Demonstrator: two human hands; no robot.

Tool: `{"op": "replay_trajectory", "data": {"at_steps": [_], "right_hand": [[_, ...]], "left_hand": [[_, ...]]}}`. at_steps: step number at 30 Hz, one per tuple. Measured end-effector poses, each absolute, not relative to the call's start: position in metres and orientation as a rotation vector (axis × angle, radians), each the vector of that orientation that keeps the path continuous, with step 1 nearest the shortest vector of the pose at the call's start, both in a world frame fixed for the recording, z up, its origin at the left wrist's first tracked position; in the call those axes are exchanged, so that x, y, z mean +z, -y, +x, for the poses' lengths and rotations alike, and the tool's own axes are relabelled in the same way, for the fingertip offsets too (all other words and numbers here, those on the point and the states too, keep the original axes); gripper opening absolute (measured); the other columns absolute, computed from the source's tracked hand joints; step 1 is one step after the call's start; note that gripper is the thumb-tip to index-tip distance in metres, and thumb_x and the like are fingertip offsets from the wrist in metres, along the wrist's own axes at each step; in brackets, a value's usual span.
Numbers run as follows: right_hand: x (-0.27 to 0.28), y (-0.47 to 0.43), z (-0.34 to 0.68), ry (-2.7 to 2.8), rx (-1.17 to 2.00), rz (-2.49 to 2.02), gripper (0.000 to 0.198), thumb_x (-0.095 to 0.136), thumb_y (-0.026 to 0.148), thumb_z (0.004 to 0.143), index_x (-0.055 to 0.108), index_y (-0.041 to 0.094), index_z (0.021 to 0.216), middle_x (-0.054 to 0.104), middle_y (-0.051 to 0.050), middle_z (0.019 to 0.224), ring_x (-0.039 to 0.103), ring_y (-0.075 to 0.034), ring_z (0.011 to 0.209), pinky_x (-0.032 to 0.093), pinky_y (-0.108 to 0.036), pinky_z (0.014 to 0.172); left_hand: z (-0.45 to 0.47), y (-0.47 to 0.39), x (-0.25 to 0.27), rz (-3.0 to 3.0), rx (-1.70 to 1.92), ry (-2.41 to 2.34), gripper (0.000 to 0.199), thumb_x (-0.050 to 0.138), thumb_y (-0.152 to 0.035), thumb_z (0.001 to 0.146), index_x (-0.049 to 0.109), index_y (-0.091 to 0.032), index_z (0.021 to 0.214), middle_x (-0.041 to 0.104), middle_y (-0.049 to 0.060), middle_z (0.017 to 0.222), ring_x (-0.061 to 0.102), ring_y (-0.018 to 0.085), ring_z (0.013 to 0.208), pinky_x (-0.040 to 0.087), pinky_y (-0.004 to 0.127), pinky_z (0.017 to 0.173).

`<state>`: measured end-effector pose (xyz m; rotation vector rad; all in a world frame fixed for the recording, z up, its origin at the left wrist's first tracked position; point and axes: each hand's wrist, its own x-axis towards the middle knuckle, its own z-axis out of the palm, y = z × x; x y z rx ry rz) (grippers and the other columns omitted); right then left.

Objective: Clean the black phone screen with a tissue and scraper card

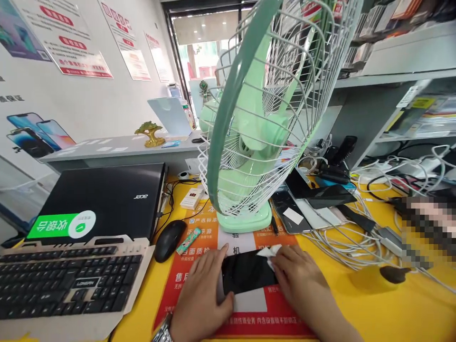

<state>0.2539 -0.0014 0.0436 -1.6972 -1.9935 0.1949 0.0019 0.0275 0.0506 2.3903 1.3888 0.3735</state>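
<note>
A black smartphone lies sideways, low over the orange and red printed mat. My left hand grips its left end, thumb at the near edge and fingers at the far edge. A crumpled white tissue or wipe is pinched in my right hand and rests against the phone's far right corner. The fingertips of that hand are partly hidden by the tissue and the phone's end. A metal watch is on my left wrist.
A green fan stands close beyond my hands. To the left are a black mouse, a keyboard, a closed-looking laptop and a lighter-sized green packet. Tangled cables and several phones lie right.
</note>
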Motion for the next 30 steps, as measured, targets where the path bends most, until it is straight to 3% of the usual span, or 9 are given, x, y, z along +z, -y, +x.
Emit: {"op": "replay_trajectory", "data": {"at_steps": [7,12,17,23,27,30], "right_hand": [[0.039,0.007,0.165,2.155,0.367,-1.568,0.011,0.060,0.014,0.088,0.063,0.022,0.080,0.064,-0.001,0.092,0.050,-0.019,0.090,0.032,-0.034,0.077],[0.036,0.025,0.216,1.976,0.344,-1.646,0.020,0.054,0.015,0.093,0.068,0.027,0.087,0.065,-0.002,0.091,0.052,-0.021,0.092,0.033,-0.035,0.079],[0.035,0.030,0.269,1.854,0.130,-1.765,0.019,0.053,0.024,0.096,0.068,0.025,0.085,0.065,-0.005,0.089,0.053,-0.023,0.088,0.037,-0.037,0.078],[0.045,0.005,0.203,1.908,0.194,-1.730,0.017,0.057,0.012,0.088,0.066,0.023,0.078,0.064,-0.002,0.086,0.052,-0.021,0.091,0.036,-0.036,0.079],[0.045,-0.003,0.164,2.168,0.159,-1.557,0.010,0.068,0.023,0.083,0.062,0.020,0.076,0.064,-0.001,0.084,0.052,-0.020,0.087,0.037,-0.037,0.077],[0.043,0.005,0.179,2.191,0.206,-1.538,0.012,0.068,0.027,0.084,0.061,0.021,0.077,0.064,0.001,0.087,0.053,-0.020,0.092,0.039,-0.036,0.083]], "left_hand": [[-0.007,-0.028,0.040,2.433,0.446,-1.309,0.079,0.053,-0.021,0.083,0.023,-0.024,0.156,0.048,0.011,0.150,0.042,0.032,0.141,0.037,0.057,0.116],[-0.004,-0.027,0.045,2.440,0.426,-1.322,0.083,0.054,-0.019,0.079,0.023,-0.024,0.156,0.047,0.011,0.151,0.040,0.034,0.141,0.034,0.059,0.117],[0.000,-0.029,0.051,2.420,0.410,-1.346,0.085,0.056,-0.017,0.076,0.026,-0.026,0.155,0.050,0.010,0.147,0.044,0.033,0.137,0.035,0.057,0.116],[-0.010,-0.031,0.030,2.540,0.490,-1.338,0.082,0.052,-0.021,0.083,0.019,-0.031,0.157,0.050,0.006,0.150,0.045,0.030,0.138,0.041,0.053,0.113],[-0.023,-0.038,0.002,2.701,0.530,-1.321,0.081,0.049,-0.027,0.088,0.009,-0.031,0.159,0.045,0.008,0.154,0.047,0.032,0.138,0.048,0.052,0.108],[-0.031,-0.044,-0.007,2.750,0.580,-1.266,0.078,0.048,-0.028,0.090,0.010,-0.034,0.158,0.051,0.008,0.150,0.053,0.032,0.133,0.052,0.052,0.103]]}}
